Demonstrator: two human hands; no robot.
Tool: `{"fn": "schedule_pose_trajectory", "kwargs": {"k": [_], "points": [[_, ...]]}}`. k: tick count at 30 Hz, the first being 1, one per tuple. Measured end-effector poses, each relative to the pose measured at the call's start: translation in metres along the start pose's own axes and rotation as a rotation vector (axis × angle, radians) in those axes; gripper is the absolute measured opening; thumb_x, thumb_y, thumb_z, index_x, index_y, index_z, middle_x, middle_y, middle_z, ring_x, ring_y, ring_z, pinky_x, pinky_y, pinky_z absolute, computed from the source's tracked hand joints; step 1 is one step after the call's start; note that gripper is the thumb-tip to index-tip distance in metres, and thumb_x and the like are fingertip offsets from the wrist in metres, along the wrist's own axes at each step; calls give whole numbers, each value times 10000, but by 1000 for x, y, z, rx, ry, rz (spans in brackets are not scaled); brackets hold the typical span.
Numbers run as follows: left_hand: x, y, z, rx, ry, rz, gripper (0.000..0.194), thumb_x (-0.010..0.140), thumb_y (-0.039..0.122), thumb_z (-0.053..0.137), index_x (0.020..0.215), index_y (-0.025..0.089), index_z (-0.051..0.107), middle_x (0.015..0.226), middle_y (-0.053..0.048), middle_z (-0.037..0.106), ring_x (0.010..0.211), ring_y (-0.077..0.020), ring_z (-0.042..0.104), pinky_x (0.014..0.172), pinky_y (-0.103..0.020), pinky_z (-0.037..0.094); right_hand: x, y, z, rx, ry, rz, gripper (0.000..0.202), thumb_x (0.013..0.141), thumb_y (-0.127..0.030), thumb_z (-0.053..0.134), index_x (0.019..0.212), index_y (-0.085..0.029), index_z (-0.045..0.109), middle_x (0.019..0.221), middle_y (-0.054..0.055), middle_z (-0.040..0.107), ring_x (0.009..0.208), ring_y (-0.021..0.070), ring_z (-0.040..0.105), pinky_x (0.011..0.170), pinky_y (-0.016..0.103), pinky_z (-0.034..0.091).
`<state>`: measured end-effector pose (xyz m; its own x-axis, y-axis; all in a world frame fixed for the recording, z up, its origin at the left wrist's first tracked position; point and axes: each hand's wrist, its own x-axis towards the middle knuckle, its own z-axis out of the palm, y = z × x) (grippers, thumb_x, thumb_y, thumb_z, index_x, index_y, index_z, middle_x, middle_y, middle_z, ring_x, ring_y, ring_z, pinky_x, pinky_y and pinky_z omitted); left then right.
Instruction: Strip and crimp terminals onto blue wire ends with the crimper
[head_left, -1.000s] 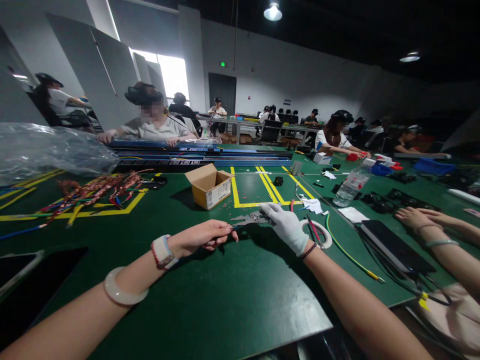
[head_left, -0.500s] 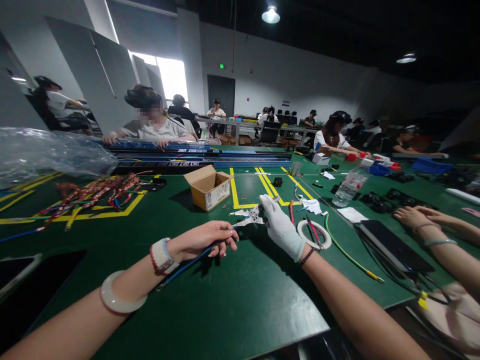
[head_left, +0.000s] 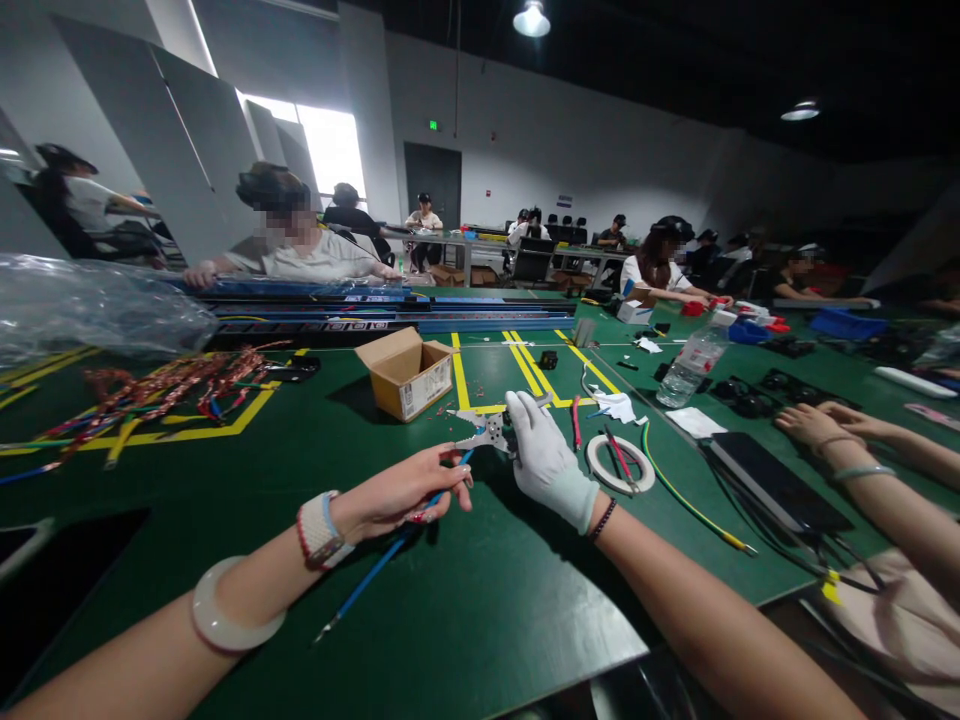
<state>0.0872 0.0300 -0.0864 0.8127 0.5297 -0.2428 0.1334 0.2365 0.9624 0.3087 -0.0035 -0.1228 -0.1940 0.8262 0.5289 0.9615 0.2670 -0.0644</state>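
My left hand (head_left: 420, 488) grips the blue wire (head_left: 375, 570); my gloved right hand (head_left: 551, 455) grips the wire stripper (head_left: 487, 432), positioned in front of the cardboard box (head_left: 409, 378). The wire's upper end meets the stripper's jaws.

Dim workroom with pale walls (head_left: 637, 150)
Lit by lamps (head_left: 532, 19) under a dark ceiling (head_left: 675, 60) and by a bright window (head_left: 334, 150) beside a grey door (head_left: 433, 180); furnished with long tables (head_left: 480, 240) and dark chairs (head_left: 532, 260).

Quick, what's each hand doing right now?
Left hand: bare, closed on a blue wire.
Right hand: gloved, closed on a metal plier-like tool, its jaws at the wire's end.
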Motion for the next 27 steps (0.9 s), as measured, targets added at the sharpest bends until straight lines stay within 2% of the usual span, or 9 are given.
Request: {"fn": "schedule_pose_trajectory", "kwargs": {"k": [3, 5, 9, 14, 19, 27], "points": [[0, -2, 2, -8, 19, 1, 418, 793, 468, 674, 959, 174, 427, 762, -29, 654, 384, -14, 365, 352, -173, 181, 1, -5, 0, -103, -45, 81, 722, 758, -93, 452, 1450, -53, 251, 1394, 233, 388, 1191, 312, 439, 987, 462, 370], [1, -4, 3, -14, 35, -5, 414, 794, 471, 671, 910, 182, 399, 768, -32, 661, 387, -13, 369, 352, -165, 182, 1, -7, -2, -170, -65, 109, 661, 787, -117, 440, 1432, -67, 304, 1340, 221, 443, 1079, 300, 488, 928, 444, 391], [0, -5, 3, -45, 27, -6, 404, 808, 449, 661, 878, 197, 353, 773, -39, 673, 388, -14, 369, 350, -158, 169, 2, -8, -5, -228, -58, 91, 561, 804, -155, 451, 1359, -75, 421, 1179, 188, 541, 987, 292, 484, 896, 444, 378], [0, -6, 4, -68, 27, -5, 402, 808, 418, 666, 859, 201, 333, 761, -52, 680, 386, -15, 376, 350, -153, 172, 3, -3, -10, -208, -22, 24, 513, 763, -183, 518, 1270, -108, 495, 1095, 148, 577, 1083, 305, 439, 1029, 497, 262], [2, -7, 2, -70, 10, -9, 419, 799, 427, 675, 849, 209, 320, 765, -55, 687, 393, -34, 436, 348, -150, 213, 6, 1, -10, -158, -114, 77, 482, 754, -174, 519, 1232, -121, 506, 1100, 139, 583, 989, 268, 507, 906, 394, 385], [4, -12, -3, -58, 9, -15, 404, 806, 409, 668, 833, 206, 320, 762, -59, 691, 386, -24, 410, 338, -139, 207, 9, 5, -9, -145, -205, 60, 416, 722, -153, 529, 1138, -148, 538, 1079, 121, 602, 933, 261, 541, 790, 349, 395]]}}
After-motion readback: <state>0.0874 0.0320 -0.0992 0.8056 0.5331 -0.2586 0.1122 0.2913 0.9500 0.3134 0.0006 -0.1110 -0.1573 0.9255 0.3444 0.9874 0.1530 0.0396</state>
